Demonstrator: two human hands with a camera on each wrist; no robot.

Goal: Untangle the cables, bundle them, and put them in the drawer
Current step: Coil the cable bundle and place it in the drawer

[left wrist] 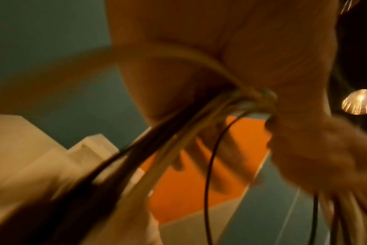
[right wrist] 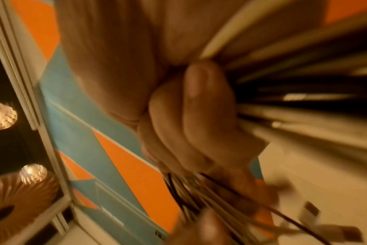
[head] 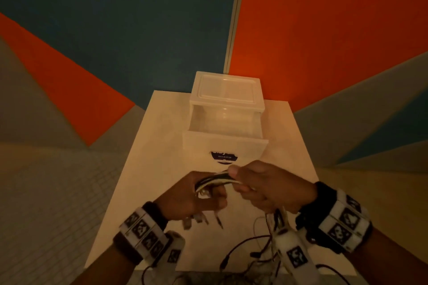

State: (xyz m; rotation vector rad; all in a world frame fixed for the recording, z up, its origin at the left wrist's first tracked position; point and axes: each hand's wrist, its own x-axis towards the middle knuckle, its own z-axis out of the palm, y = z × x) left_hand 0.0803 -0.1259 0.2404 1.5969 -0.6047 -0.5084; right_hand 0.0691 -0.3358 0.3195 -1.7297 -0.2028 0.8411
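Black and white cables run as one short gathered hank between the two hands, its long axis roughly left to right across the head view, tilted a little upward toward the right. The left hand grips the left end, fingers curled round the strands, with plug ends dangling below it over the desk. The right hand is clenched on the other end, thumb pressed on top; in the right wrist view its fingers wrap the strands tightly, and more cable spills out beneath the fist. Loose tails trail down from the right hand onto the near edge of the desk and past it, so the bundling looks unfinished. The drawer, translucent white plastic, stands pulled open straight ahead of both hands, beyond them on the desk, and its inside appears bare. Its open mouth lies just past the hank, with the front panel between, so the hank must be lifted over that panel to go in. Both hands are about equally near it, the right perhaps slightly closer. The wrist views are motion-blurred, so finer detail of the wrap cannot be told.
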